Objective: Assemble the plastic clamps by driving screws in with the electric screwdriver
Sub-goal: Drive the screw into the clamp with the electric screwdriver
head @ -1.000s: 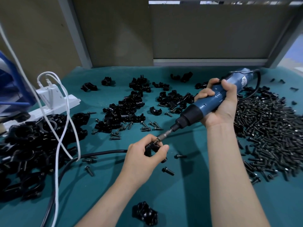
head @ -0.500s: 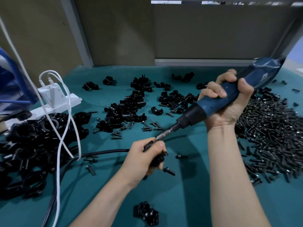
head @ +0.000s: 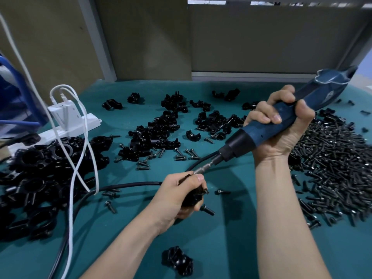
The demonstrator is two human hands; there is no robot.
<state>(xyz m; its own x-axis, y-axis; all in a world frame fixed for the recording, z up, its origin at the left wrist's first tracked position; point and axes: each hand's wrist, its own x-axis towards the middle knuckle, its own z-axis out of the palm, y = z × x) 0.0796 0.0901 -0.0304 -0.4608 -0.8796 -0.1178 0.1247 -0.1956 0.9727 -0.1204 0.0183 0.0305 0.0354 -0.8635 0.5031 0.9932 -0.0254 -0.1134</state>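
My left hand point(head: 179, 195) grips a black plastic clamp point(head: 193, 196) just above the green mat, mostly hidden by my fingers. My right hand point(head: 279, 125) grips the blue electric screwdriver point(head: 261, 131), tilted down to the left. Its metal bit point(head: 203, 169) meets the clamp at my left thumb. A big heap of black screws point(head: 338, 168) lies at the right. Loose clamp halves point(head: 159, 135) are scattered across the middle of the mat.
A pile of black clamps point(head: 40, 178) fills the left side. A white power strip point(head: 66, 119) with white cables point(head: 80, 158) stands at the back left. A black cord point(head: 120, 186) runs across the mat. One clamp point(head: 178, 260) lies near the front edge. Loose screws point(head: 161, 156) dot the middle.
My right hand has raised the screwdriver's rear end, so the tool tilts more steeply. My left hand has turned the clamp and shifted slightly down with it.
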